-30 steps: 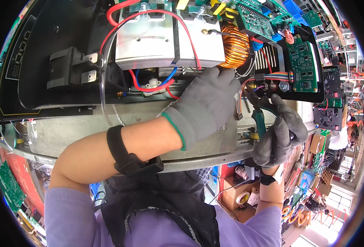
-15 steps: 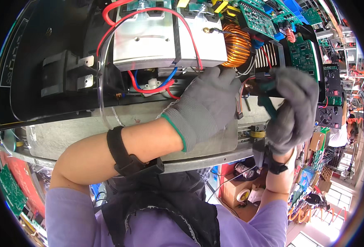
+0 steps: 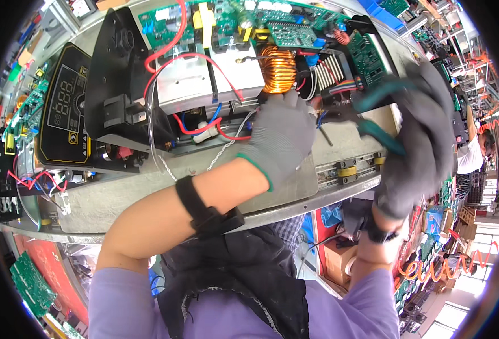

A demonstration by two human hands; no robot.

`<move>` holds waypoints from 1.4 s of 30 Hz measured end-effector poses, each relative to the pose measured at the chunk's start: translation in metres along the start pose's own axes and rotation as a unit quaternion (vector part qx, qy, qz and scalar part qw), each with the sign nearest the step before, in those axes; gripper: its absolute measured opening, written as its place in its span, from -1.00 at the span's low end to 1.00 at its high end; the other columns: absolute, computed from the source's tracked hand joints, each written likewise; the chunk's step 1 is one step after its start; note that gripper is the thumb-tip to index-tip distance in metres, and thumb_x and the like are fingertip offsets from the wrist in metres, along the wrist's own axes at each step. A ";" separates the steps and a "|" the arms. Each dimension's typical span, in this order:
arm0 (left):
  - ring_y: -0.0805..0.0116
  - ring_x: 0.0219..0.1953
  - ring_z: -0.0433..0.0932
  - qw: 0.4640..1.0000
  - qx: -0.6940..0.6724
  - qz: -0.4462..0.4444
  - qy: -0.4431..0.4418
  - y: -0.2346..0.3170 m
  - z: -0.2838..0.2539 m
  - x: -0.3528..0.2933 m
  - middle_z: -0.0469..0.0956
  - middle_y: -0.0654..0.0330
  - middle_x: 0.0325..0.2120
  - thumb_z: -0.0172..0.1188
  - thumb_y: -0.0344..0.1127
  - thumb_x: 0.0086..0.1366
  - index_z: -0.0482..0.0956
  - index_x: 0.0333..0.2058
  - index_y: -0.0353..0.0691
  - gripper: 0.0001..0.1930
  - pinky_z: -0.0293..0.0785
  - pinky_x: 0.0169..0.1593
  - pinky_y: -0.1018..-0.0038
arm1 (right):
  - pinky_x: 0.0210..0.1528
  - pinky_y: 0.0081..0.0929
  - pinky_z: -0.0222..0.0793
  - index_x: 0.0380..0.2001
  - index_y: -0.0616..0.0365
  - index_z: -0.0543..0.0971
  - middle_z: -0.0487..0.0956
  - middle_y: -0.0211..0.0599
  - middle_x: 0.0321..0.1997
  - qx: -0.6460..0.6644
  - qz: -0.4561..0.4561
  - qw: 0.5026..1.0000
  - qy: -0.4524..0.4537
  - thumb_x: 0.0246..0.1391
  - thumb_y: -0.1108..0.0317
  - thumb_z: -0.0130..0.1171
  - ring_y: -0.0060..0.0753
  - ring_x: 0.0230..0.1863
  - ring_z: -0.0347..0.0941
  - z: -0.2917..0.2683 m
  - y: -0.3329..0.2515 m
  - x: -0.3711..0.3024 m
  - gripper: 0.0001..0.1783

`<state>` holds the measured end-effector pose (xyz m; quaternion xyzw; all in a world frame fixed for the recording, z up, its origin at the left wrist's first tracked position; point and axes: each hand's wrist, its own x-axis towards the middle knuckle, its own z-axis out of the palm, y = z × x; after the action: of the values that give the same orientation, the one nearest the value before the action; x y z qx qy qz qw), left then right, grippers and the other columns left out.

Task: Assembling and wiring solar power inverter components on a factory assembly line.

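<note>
In my gloved right hand (image 3: 422, 135) is a pair of pliers with teal handles (image 3: 382, 138). The handles are spread apart, and the blurred jaws point left toward my other hand. My gloved left hand (image 3: 283, 133) is closed just below the copper coil (image 3: 278, 69), at the near edge of the open electronic unit. Its fingertips are tucked in, so whatever they grip is hidden. Beside that hand run a red wire (image 3: 232, 135) and a twisted white wire (image 3: 222, 155). A silver heatsink block (image 3: 184, 85) lies left of the coil.
A black display panel (image 3: 63, 107) stands tilted on the left, beside an upright black housing plate (image 3: 111, 73). Green circuit boards (image 3: 294, 34) fill the unit's far side. A metal rail with yellow rollers (image 3: 346, 170) runs along the bench's near edge. Another person is at the far right.
The view has shifted, showing more of the unit and the display panel at left. My right hand has drawn rightward with the pliers, whose handles now show spread. My left hand stays below the coil.
</note>
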<state>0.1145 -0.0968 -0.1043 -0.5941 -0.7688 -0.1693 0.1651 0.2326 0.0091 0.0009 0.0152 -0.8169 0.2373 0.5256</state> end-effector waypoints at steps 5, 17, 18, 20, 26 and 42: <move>0.22 -0.17 0.51 0.999 0.009 -0.045 -0.024 0.017 0.013 0.026 0.55 0.22 -0.37 0.15 -0.23 0.27 0.66 -0.34 -0.12 -0.84 0.51 -0.23 0.30 | 0.22 0.24 0.54 -0.23 0.21 0.62 0.36 0.24 0.34 0.068 0.055 0.991 0.100 0.18 0.54 -0.06 0.23 0.31 0.42 -0.034 -0.040 -0.042 -0.75; 0.24 -0.14 0.56 0.992 0.043 -0.054 -0.101 0.046 0.062 0.062 0.63 0.21 -0.27 0.13 -0.27 0.26 0.74 -0.25 -0.12 -0.79 0.47 -0.21 0.29 | 0.30 0.27 0.44 -0.01 0.00 0.61 0.37 0.08 0.37 0.050 0.198 0.964 0.171 0.23 0.45 -0.03 0.16 0.40 0.31 -0.079 -0.057 -0.110 -0.67; 0.23 -0.14 0.56 0.992 0.038 -0.051 -0.106 0.049 0.066 0.069 0.64 0.20 -0.27 0.14 -0.27 0.25 0.74 -0.25 -0.11 -0.78 0.46 -0.22 0.29 | 0.32 0.27 0.41 0.01 -0.03 0.60 0.38 0.09 0.37 0.051 0.201 0.965 0.158 0.24 0.44 -0.03 0.17 0.41 0.29 -0.085 -0.055 -0.113 -0.66; 0.23 -0.15 0.56 0.993 0.051 -0.048 -0.091 0.053 0.068 0.084 0.64 0.19 -0.26 0.15 -0.28 0.23 0.75 -0.24 -0.11 -0.77 0.45 -0.22 0.29 | 0.34 0.27 0.39 -0.01 -0.02 0.61 0.37 0.11 0.38 0.051 0.211 0.963 0.161 0.23 0.45 -0.03 0.18 0.41 0.29 -0.096 -0.050 -0.118 -0.67; 0.18 -0.15 0.54 0.995 -0.088 -0.021 -0.033 0.058 0.021 0.067 0.60 0.20 -0.31 0.17 -0.31 0.19 0.69 -0.26 -0.19 -0.80 0.47 -0.15 0.26 | 0.36 0.30 0.34 -0.07 0.09 0.62 0.40 0.13 0.36 0.056 0.255 0.942 0.208 0.19 0.52 -0.04 0.23 0.41 0.29 -0.125 -0.035 -0.122 -0.68; 0.08 -0.16 0.53 0.978 0.085 -0.190 -0.019 -0.103 -0.125 -0.171 0.56 0.13 -0.34 0.39 -0.19 0.07 0.68 -0.26 -0.17 -0.72 0.42 -0.11 0.14 | 0.37 -0.03 0.36 0.09 0.19 0.48 0.45 -0.05 0.25 0.388 0.503 0.751 0.180 0.16 0.57 -0.04 -0.10 0.28 0.41 0.082 -0.058 -0.145 -0.58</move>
<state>0.0621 -0.3245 -0.0779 -0.4236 -0.8824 -0.1204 0.1654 0.2437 -0.1076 -0.1308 -0.2385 -0.4347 0.7623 0.4160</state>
